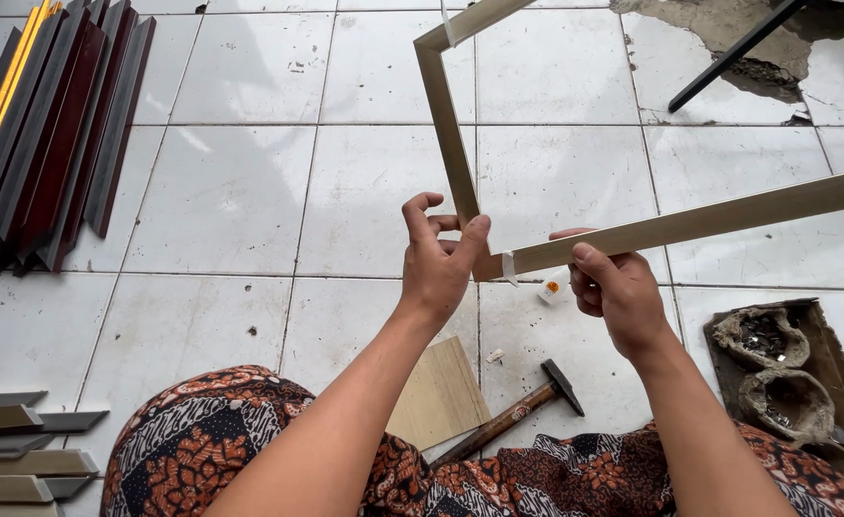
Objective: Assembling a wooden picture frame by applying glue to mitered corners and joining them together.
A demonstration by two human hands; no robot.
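Observation:
I hold a light wooden picture frame (446,124) up above the white tiled floor. My left hand (438,258) pinches the near corner of the frame, thumb on the corner joint, fingers curled behind the left bar. My right hand (613,287) grips the lower bar (728,215) just right of that corner, thumb on top. A strip of white tape (509,267) wraps the bar between my hands, and another strip (447,24) sits at the top corner.
A hammer (513,415) and a thin wooden board (438,393) lie on the floor by my patterned lap. Dark moulding strips (49,124) are stacked at the upper left, cut frame pieces (20,450) at the lower left. A cardboard tray (786,373) with small metal parts sits at the right.

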